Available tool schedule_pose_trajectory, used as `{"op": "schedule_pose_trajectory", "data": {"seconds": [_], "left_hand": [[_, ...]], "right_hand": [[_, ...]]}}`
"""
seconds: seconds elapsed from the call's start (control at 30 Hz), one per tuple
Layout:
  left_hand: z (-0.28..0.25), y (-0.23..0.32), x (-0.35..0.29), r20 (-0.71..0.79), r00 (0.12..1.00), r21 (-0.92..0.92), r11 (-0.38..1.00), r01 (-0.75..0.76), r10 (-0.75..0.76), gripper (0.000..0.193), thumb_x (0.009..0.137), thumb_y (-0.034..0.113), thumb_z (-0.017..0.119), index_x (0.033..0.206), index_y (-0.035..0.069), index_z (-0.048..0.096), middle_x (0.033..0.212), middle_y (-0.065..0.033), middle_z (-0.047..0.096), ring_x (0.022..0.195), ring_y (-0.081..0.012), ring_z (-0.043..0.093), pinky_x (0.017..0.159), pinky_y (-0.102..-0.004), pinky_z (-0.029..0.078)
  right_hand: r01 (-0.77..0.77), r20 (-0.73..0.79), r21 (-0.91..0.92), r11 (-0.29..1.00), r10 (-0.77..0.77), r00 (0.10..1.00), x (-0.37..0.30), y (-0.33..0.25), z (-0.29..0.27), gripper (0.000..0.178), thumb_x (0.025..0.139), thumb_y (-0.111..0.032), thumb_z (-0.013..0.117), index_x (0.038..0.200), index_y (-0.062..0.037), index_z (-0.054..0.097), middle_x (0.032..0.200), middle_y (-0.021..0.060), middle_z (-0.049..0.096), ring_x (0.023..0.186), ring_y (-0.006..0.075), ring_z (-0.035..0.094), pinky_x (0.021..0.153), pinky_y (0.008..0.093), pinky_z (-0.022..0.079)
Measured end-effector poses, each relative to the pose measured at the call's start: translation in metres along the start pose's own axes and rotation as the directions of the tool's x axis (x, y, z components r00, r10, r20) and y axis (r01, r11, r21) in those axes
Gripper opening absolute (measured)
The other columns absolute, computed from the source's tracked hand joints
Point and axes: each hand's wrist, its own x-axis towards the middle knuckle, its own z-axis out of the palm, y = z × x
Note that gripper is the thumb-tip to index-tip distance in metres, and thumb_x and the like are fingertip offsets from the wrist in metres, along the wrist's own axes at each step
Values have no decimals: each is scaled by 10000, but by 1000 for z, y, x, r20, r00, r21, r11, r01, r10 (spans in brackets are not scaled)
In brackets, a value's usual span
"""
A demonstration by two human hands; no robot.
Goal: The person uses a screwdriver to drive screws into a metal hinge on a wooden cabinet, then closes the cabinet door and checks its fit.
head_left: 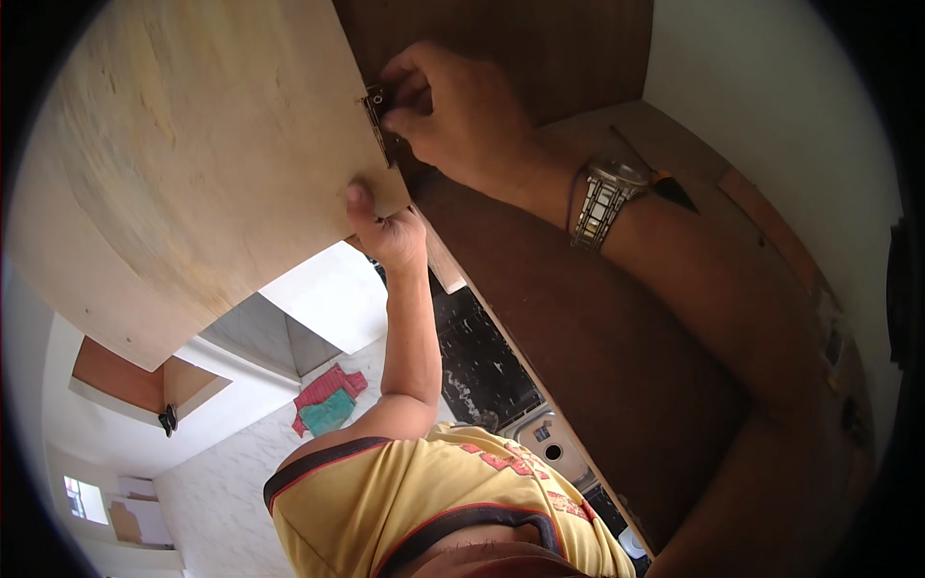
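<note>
A pale plywood door panel [222, 135] fills the upper left, tilted. My left hand [390, 236] grips its lower corner, thumb on the near face and fingers round the edge. A metal hinge [379, 120] sits along the panel's right edge. At its upper end my right hand [448, 111] is closed, fingertips pinched together; whatever small thing they hold is hidden. A wristwatch [607, 200] is on my right wrist. Beyond that forearm, a screwdriver [674, 191] with an orange and black handle lies on the cabinet's wooden surface, partly covered by my arm.
The brown cabinet board [578, 328] runs along the right, its front edge slanting downward. Below it are a black marbled counter [482, 356] and a steel sink [554, 443]. Red and green cloths [328, 405] lie on the pale tiled floor. A white wall [771, 87] stands at right.
</note>
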Motion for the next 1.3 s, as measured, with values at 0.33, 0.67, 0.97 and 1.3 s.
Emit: {"op": "schedule_pose_trajectory", "data": {"seconds": [0.33,0.67,0.97,1.3], "left_hand": [[-8,1,-4,-4,999,-4,999,34,-34,511,986,339,603,1344,-16,522,1325,-118,579,1243,-223,576,1063,-375,478],[-15,2,-3,-11,999,59,997,49,-49,544,990,409,565,1322,-21,537,1306,-132,582,1246,-232,570,1036,-383,485],[-5,10,-2,-3,996,-25,996,88,-88,605,972,439,583,1331,-45,522,1313,-166,557,1246,-255,566,1037,-395,484],[-1,11,-5,17,998,-28,997,67,-66,621,929,381,637,1375,-23,484,1320,-164,561,1251,-268,550,1103,-422,420]], "right_hand": [[-129,17,111,985,128,992,-6,-9,2,273,855,-96,749,1087,6,650,936,121,732,792,184,710,710,334,575],[-415,143,215,884,392,909,-28,-21,-6,222,919,-127,683,1070,35,684,915,121,738,849,160,715,751,317,573],[-271,67,221,937,263,963,-41,-14,4,214,899,-121,701,1066,5,745,882,160,756,794,216,739,751,342,576],[-180,-12,113,977,182,983,-40,-15,3,164,875,-131,726,977,-9,762,804,152,743,740,257,741,711,356,577]]}}
